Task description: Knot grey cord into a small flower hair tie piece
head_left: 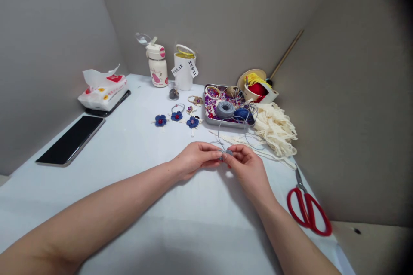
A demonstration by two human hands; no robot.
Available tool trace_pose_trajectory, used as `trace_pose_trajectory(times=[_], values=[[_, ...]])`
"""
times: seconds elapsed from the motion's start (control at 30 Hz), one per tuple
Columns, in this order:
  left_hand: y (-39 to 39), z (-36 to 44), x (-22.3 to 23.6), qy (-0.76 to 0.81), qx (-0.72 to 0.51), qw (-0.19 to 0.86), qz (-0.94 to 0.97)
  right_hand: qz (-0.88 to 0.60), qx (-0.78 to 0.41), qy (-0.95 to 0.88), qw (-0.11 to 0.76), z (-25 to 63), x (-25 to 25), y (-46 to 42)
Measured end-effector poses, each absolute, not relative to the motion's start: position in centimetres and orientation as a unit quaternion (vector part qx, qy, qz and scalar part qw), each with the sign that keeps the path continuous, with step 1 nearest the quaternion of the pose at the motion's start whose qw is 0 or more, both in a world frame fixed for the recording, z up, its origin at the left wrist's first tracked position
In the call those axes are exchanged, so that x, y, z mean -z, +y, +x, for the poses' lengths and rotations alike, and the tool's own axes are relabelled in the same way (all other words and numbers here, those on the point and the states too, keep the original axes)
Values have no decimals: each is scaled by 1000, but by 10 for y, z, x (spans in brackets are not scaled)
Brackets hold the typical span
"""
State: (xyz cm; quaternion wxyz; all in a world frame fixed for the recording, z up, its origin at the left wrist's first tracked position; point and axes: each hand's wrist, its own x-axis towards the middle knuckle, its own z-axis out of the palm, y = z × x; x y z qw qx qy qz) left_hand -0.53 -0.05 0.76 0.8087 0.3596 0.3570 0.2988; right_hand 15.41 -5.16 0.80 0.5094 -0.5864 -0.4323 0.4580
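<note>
Both my hands meet over the white tabletop and pinch one small grey-blue cord piece. My left hand grips its left side between thumb and fingers, while my right hand holds the right side. Fingertips cover most of the piece, so its full shape is hidden. A thin grey cord rises from it toward the metal tray, where a grey-blue cord spool sits beside a dark blue one among purple and red beads. Blue cord flowers with red centres, such as this blue flower, lie beyond my left hand.
Red-handled scissors lie at the right edge. Cream lace is heaped behind my right hand. A phone and tissue pack rest at left. A bottle and white canister stand at the back.
</note>
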Motion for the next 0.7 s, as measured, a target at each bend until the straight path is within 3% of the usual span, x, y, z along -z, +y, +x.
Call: trace_pose_trajectory(times=[0.47,0.7], values=[[4,-8,-7,400,-368,721,429,-591,-510,-450,434,151,-11,-51],[9,-12,-9,449,-346,587,577,-641,-384,-527,405,160,-13,-52]])
